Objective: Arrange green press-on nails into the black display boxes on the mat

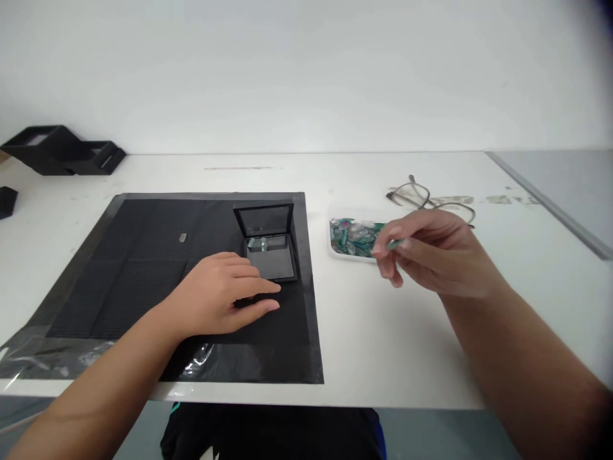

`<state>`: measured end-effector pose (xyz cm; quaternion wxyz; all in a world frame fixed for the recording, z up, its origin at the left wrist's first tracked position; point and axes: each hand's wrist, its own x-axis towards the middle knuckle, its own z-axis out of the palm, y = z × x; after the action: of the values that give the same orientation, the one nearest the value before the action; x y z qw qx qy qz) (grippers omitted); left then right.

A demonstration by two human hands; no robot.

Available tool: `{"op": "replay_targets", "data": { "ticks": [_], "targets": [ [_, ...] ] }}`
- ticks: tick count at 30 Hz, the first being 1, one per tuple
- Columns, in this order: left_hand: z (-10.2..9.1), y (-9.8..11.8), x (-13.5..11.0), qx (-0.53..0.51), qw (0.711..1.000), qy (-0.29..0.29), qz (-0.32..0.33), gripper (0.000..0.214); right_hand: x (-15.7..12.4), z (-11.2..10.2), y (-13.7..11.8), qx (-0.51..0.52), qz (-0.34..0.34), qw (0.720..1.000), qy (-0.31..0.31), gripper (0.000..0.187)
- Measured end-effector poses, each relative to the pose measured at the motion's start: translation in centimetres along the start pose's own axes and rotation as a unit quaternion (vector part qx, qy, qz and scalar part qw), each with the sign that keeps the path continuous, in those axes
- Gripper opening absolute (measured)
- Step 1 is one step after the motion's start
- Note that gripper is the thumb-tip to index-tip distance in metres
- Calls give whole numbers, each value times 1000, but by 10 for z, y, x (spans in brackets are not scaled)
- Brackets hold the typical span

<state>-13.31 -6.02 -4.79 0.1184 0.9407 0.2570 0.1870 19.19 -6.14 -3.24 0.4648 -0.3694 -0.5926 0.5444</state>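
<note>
Pinching 1 green piece in right hand, centre-right, by white tray. Resting left hand, unclenched, by black case, mid-frame. Probably picking; next, calls for steady pinch.

Apparently a craft workstation: white table, black mat, tray of small coloured pieces

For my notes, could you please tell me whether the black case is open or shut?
Open: the black case has its lid raised, exposing the inside.
</note>
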Motion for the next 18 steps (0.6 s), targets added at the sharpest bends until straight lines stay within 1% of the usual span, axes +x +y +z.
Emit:
{"op": "replay_targets", "data": {
  "ticks": [1,2,4,6,8,11,14,16,18],
  "targets": [
    [-1,1,0,-24,1000,-1,3,19,0,4,0,17,-6,1000,-15,4],
    [-1,1,0,-53,999,1,10,20,0,8,0,32,-18,999,-31,4],
    [-1,2,0,-110,993,12,32,21,0,15,-1,56,-50,995,-66,14],
    [0,2,0,-140,988,31,51,21,-1,22,0,80,-81,988,-103,19],
    [1,2,0,-141,987,45,58,19,-2,26,0,102,-90,982,-131,21],
    [3,1,0,-121,990,53,49,17,-3,28,1,114,-80,978,-156,24],
    [4,0,0,-99,992,65,45,15,-4,28,2,108,-88,977,-161,26],
    [5,0,0,-82,992,86,51,13,-4,30,2,102,-93,978,-158,26],
    [6,1,1,-62,989,117,63,14,-4,33,1,98,-85,979,-157,25]
  ]
}}
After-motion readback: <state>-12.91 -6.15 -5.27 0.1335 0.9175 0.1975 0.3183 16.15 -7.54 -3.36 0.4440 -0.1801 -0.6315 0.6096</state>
